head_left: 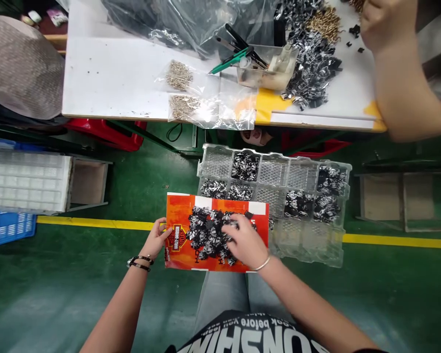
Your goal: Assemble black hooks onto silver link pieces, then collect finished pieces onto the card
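An orange printed sheet (180,208) with a Harley-type logo lies level above my lap. My left hand (157,240) pinches its left edge, thumb on top, and wears dark beaded bracelets. A pile of small black, shiny pieces (206,235) covers the middle of the sheet. Over the right side of this pile is my right hand (248,242), palm down, with its fingers apart and the tips touching the pieces. Just beyond the sheet is a clear plastic compartment tray (272,174); several of its compartments hold similar black pieces, and the sheet covers part of it.
On the white table (106,73) are bags of gold-coloured pins (180,76), a clear box with tools (266,73) and a heap of black pieces (312,73). Another person's arm (400,73) reaches in at right. Blue crates (9,228) and a red stool (106,132) stand at left.
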Demonstrator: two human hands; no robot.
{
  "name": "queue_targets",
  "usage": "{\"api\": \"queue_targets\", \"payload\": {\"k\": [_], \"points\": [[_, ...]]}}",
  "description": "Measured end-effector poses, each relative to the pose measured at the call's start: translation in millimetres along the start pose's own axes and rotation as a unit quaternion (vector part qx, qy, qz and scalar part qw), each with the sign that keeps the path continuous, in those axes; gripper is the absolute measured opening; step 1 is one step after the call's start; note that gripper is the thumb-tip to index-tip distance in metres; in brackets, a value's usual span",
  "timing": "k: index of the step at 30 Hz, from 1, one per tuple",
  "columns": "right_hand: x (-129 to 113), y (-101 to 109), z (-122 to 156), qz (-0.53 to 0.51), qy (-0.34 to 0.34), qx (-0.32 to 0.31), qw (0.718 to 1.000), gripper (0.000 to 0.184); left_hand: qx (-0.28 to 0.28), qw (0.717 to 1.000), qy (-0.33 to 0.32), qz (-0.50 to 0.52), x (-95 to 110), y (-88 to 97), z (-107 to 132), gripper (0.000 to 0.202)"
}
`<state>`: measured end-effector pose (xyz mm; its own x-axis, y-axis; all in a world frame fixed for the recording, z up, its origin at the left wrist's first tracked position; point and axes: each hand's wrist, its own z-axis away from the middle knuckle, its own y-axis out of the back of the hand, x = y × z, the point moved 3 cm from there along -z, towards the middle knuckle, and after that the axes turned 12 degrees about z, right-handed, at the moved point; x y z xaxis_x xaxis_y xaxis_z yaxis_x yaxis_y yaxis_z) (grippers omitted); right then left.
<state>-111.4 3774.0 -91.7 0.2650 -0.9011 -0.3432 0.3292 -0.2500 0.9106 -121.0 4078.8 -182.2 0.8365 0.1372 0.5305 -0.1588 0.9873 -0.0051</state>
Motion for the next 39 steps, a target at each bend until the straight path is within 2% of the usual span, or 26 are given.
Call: {"api": "queue_targets", "payload": {"k": [2, 5, 11, 17, 22, 25, 27, 30, 32, 34, 36, 39], "points": [[-28, -11, -1, 0.015, 0.027, -0.007, 1.000, 0.025, -0.003, 1.000, 0.000, -0.003, 1, -3.5, -1, 0.032], [-46, -29, -4, 0.043, 0.045, -0.010, 0.998, 0.019, -0.005, 1.000, -0.001, -0.010, 2, -6.5, -2, 0.031], [-37, -52, -3, 0.079, 0.069, -0.004, 0.994, 0.016, -0.012, 1.000, -0.008, -0.014, 2, -11.4, -4, 0.032], [-29, -48, 9, 0.078, 0.089, 0.013, 0.993, 0.028, -0.029, 1.000, -0.010, -0.004, 0, -15.6, -11, 0.033], [-31, -44, 12, 0.049, 0.077, 0.022, 0.996, 0.039, -0.027, 1.000, -0.009, -0.012, 2, -16.2, -12, 0.033], [-27, -36, 12, 0.023, 0.056, 0.037, 0.997, 0.044, -0.021, 0.999, -0.008, -0.024, 2, -16.8, -10, 0.033], [-17, -28, 18, 0.005, 0.011, 0.052, 0.999, 0.044, -0.018, 0.999, -0.008, -0.034, 3, -18.2, -10, 0.032], [13, -20, 46, -0.013, -0.116, 0.082, 0.990, 0.039, -0.015, 0.999, -0.011, -0.048, 3, -20.7, -13, 0.032], [36, -20, 78, -0.018, -0.206, 0.097, 0.974, 0.036, -0.009, 0.998, -0.018, -0.057, 2, -20.2, -17, 0.033], [56, -25, 117, -0.024, -0.261, 0.085, 0.961, 0.034, 0.005, 0.997, -0.033, -0.067, 1, -15.3, -16, 0.034], [72, -33, 158, -0.028, -0.292, 0.054, 0.955, 0.034, 0.036, 0.995, -0.053, -0.082, 0, -4.9, -5, 0.035], [94, -44, 223, -0.034, -0.346, 0.004, 0.938, 0.037, 0.097, 0.986, -0.069, -0.115, 1, 13.2, 35, 0.032]]}}
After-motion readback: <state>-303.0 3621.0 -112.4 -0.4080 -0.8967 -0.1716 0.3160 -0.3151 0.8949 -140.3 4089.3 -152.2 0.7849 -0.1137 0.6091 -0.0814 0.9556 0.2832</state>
